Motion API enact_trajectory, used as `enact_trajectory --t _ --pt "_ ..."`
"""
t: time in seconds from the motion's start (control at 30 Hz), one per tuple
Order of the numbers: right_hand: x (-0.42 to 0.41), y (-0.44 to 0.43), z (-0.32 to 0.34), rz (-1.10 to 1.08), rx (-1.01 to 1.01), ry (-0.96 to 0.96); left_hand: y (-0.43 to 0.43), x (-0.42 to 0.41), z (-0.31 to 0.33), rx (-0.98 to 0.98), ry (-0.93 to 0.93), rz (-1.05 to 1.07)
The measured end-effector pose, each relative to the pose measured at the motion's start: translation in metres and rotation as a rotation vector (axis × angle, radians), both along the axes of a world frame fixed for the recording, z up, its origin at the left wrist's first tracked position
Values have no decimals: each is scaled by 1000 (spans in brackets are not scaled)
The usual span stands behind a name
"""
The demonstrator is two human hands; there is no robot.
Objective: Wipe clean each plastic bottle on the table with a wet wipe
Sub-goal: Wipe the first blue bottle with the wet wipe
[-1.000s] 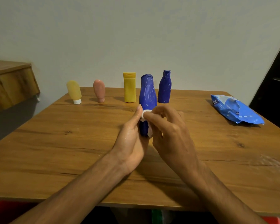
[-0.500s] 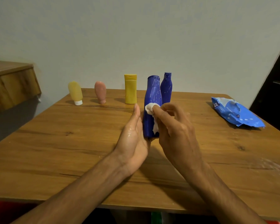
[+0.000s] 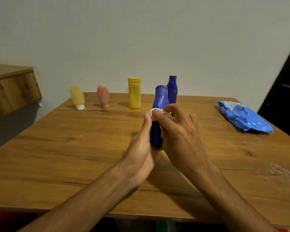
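My left hand (image 3: 141, 148) grips a dark blue plastic bottle (image 3: 160, 101) upright over the middle of the table (image 3: 74, 148). My right hand (image 3: 177, 131) pinches a white wet wipe (image 3: 151, 112) against the bottle's right side, about halfway up its body. The lower half of the bottle is hidden between my hands. Along the back stand a second blue bottle (image 3: 172, 89), a yellow bottle (image 3: 134, 93), a pink tube (image 3: 103, 96) and a pale yellow tube (image 3: 77, 97) with a white cap.
A blue wet wipe pack (image 3: 243, 117) lies at the right edge of the table. A wooden ledge (image 3: 12, 87) juts out at the left. A dark door frame (image 3: 285, 91) stands at the far right. A wet patch (image 3: 285, 171) shines on the right front.
The held bottle has shifted a little right and lower, now overlapping the blue bottle behind it. My right hand has rubbed the wipe along the bottle's body.
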State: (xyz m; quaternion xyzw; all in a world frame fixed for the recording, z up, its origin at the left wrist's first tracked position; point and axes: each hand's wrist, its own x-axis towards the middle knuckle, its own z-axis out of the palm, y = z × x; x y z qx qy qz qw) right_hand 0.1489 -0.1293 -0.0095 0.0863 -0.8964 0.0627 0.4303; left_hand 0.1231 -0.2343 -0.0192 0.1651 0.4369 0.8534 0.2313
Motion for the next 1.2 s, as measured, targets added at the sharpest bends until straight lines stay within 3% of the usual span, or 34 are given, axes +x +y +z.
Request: enact_trajectory --t 0.27,0.43,0.8,0.9,1.07,1.2 --pt "10 -6 5 195 -4 -104 -12 -18 6 145 -179 -77" --pt "6 2 9 96 -129 32 -12 -17 8 177 -184 -108" --pt "7 2 10 142 -205 4 -11 -14 15 180 -276 -64" --pt "11 -2 8 198 -147 -48 -13 -14 17 149 -289 -65" --pt "10 -3 8 162 -264 -10 -14 -13 18 164 -303 -53" --pt "10 -6 6 229 -202 -49 -14 -11 20 157 -313 -51"
